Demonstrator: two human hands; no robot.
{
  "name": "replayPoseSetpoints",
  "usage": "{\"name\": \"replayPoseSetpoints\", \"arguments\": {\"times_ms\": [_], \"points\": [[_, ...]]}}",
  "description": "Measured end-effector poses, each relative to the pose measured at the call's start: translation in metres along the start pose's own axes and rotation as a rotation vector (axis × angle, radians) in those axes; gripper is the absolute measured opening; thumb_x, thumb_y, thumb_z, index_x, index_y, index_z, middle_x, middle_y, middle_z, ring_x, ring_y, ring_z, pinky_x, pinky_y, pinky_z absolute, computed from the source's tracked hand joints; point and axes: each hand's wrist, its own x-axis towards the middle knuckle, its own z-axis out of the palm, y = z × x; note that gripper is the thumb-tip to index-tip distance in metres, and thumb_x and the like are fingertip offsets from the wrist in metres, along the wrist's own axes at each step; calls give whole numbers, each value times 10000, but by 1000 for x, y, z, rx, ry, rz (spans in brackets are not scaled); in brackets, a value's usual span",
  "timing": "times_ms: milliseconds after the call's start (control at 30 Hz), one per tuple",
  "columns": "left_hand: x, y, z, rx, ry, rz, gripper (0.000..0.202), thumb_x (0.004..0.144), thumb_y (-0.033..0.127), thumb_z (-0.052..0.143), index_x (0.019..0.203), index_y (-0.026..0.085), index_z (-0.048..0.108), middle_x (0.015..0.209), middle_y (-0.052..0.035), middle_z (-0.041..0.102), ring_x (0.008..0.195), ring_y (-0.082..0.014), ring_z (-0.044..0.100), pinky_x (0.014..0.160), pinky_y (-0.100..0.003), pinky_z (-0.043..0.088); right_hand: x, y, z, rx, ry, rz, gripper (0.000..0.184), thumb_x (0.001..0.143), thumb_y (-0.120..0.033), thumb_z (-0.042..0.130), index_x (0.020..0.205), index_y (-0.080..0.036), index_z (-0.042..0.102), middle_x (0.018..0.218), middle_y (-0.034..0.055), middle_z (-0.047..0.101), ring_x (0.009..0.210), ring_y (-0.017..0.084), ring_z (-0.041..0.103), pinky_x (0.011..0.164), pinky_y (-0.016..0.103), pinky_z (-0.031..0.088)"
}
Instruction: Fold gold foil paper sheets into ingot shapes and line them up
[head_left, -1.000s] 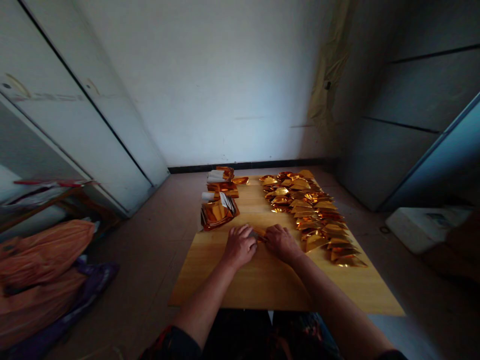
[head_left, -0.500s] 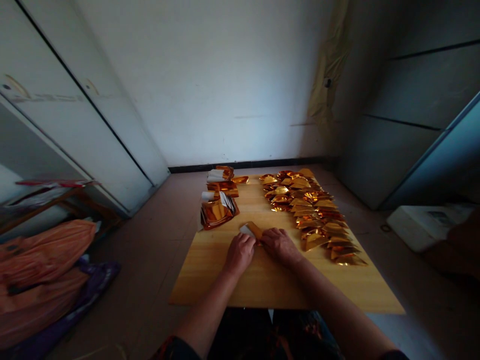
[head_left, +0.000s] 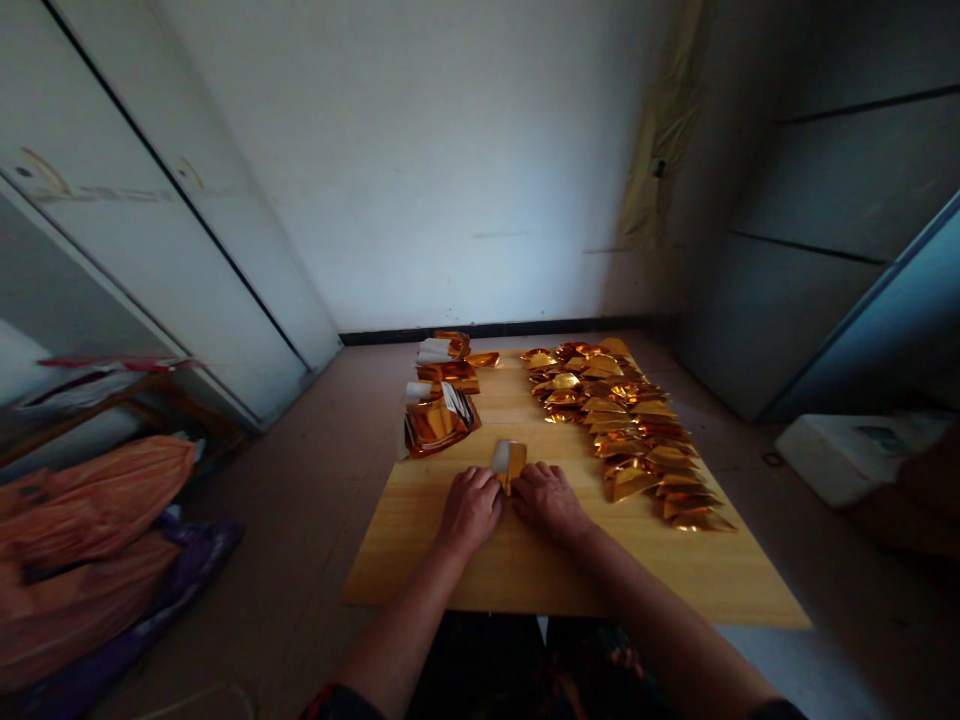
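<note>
Left hand [head_left: 470,511] and right hand [head_left: 550,503] curled closed on a folded gold-foil packet [head_left: 510,465], crinkled foil triangles [head_left: 637,435] right of the packet, smooth wooden board [head_left: 570,590] open below it.

The small gold foil piece [head_left: 510,465] is swinging round from lying almost crosswise between the hands to standing out nearly straight toward the far edge of the wooden board [head_left: 420,540], its pale silvery face now showing above the fingers. The left hand [head_left: 470,510] and the right hand [head_left: 550,503] are both sliding slightly back toward the board's near edge, and the piece is travelling with them.
</note>
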Motion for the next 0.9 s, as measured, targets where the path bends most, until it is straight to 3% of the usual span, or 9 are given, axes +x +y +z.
{"name": "replayPoseSetpoints", "arguments": {"times_ms": [133,267,567,900], "points": [[-5,-5,9,-99,42,95,258,804,67,480,957,194,645,995,-66,649,949,-198,558,844,-347,460,1,1,1,22,8,7,168,875,-329,517,933,-217,628,972,67,595,942,209,481,781,314,304],[-7,-4,7,-90,22,104,280,804,73,479,998,193,641,1054,-75,647,979,-201,560,855,-355,452,1,1,0,31,3,10,162,871,-315,524,934,-215,635,970,64,591,940,203,486,788,313,309],[-3,12,1,15,14,-8,115,842,255,579,932,258,651,962,-26,669,929,-191,554,786,-353,356,2,25,-9,135,-18,-9,225,925,-272,453,967,-246,673,996,60,598,941,173,510,792,273,354],[3,7,15,96,102,18,127,855,234,568,763,227,655,762,-14,639,810,-173,534,738,-333,308,2,37,-6,166,45,-118,209,916,-294,478,992,-286,672,1157,42,581,993,178,505,813,290,377]]}}
